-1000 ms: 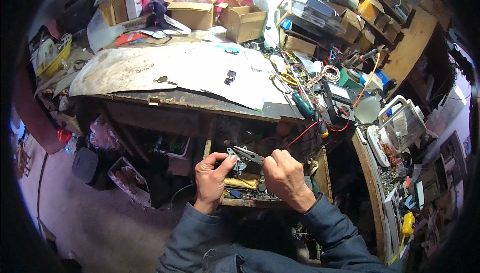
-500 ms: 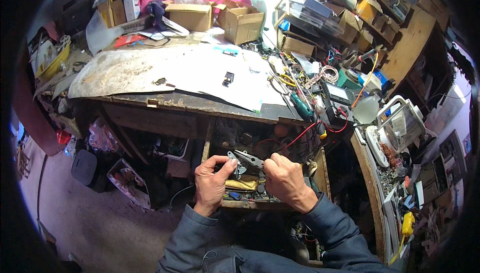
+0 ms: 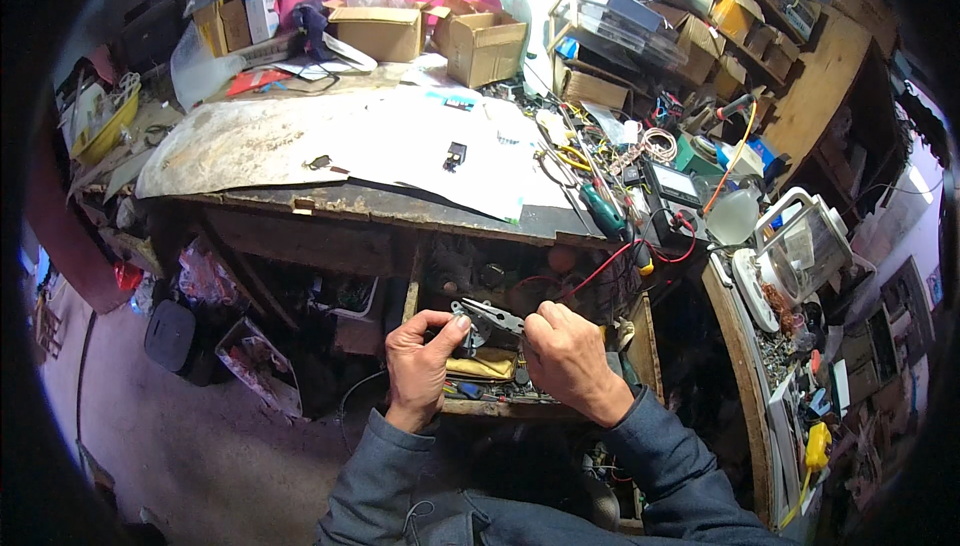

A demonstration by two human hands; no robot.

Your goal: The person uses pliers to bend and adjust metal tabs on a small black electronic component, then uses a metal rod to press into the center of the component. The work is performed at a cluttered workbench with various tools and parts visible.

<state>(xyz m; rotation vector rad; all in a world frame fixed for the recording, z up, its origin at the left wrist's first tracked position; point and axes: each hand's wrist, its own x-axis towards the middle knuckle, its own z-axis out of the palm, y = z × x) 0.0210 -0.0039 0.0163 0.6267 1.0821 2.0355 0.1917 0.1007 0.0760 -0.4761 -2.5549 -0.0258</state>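
Over an open wooden drawer, my left hand (image 3: 420, 366) pinches a small silvery metal part (image 3: 478, 334) between thumb and fingers. My right hand (image 3: 570, 361) is closed on a pair of pliers (image 3: 492, 314), whose jaws point left and lie against or just over that part; whether they grip it I cannot tell. Beneath the hands, the drawer (image 3: 510, 408) holds a yellow bundle (image 3: 480, 366), a blue-handled tool (image 3: 468, 389) and small clutter.
The workbench (image 3: 370, 198) ahead carries white sheets, a small black part (image 3: 455, 156), cardboard boxes (image 3: 375, 34), cables and a green-handled tool (image 3: 608, 216). At right stand a transparent jug (image 3: 805, 251) and a cluttered side surface. Bins (image 3: 260, 366) lie under the bench at left.
Both hands, with the metal part and pliers, have shifted slightly left. The grip on each stays the same.
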